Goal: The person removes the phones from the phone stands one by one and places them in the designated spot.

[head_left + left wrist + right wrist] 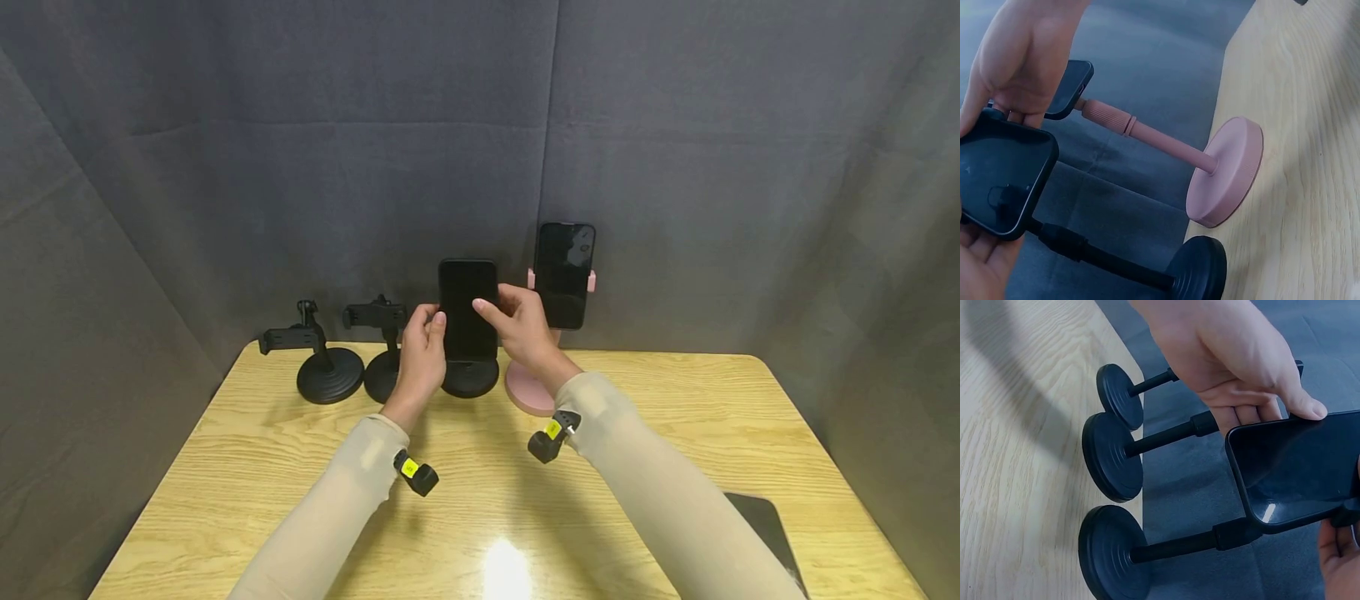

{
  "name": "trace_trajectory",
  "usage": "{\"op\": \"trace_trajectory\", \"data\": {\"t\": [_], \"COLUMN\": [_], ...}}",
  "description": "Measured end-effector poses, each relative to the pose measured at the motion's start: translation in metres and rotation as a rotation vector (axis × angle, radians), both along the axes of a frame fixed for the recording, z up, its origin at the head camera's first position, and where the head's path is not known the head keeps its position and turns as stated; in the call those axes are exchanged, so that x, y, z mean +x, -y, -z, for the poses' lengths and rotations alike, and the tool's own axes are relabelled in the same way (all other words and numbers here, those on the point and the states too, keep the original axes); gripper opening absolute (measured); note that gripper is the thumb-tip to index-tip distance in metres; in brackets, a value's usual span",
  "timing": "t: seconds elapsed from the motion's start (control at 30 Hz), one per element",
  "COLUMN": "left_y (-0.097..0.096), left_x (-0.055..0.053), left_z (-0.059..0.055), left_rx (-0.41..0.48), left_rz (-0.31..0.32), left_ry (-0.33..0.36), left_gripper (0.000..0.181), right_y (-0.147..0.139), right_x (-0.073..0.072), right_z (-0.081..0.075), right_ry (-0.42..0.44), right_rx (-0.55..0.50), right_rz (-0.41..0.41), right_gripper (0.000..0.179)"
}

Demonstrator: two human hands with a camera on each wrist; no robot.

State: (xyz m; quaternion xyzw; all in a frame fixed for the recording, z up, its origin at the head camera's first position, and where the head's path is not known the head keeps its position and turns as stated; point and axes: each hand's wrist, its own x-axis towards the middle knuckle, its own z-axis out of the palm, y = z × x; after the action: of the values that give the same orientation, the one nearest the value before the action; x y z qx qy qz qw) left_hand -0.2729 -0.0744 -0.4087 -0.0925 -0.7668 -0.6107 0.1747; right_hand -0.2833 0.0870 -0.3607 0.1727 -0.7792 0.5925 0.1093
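Note:
A black smartphone [461, 312] stands upright at a black phone stand [470, 379], screen toward me. My left hand [422, 354] grips its left edge, thumb along the front rim. At the right edge my right hand [522, 323] holds on, its thumb over the screen and its fingers behind. In the right wrist view the phone [1297, 469] sits at the top of the stand's pole [1179, 547]. The clamp behind the phone is mostly hidden. Just right of it, a pink phone stand [528, 392] carries another dark phone [566, 271] between pink clamp arms.
Two more black phone stands, one at the far left [330, 375] and one beside my left hand [378, 315], hold no phones. A dark flat device [765, 525] lies at the right front, partly under my sleeve. Grey curtain [375, 167] hangs behind the wooden table [247, 492].

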Motion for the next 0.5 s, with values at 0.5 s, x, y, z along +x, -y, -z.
{"op": "trace_trajectory", "data": {"t": [0.5], "left_y": [-0.0077], "left_x": [0.0013], "left_z": [0.0031], "left_rx": [0.040], "left_rz": [0.015], "left_ry": [-0.033], "left_gripper": [0.034], "right_y": [-0.0060], "right_x": [0.0037], "right_z": [0.0017], "right_ry": [-0.047], "right_rx": [-0.007], "right_rz": [0.058], "right_gripper": [0.023]}}
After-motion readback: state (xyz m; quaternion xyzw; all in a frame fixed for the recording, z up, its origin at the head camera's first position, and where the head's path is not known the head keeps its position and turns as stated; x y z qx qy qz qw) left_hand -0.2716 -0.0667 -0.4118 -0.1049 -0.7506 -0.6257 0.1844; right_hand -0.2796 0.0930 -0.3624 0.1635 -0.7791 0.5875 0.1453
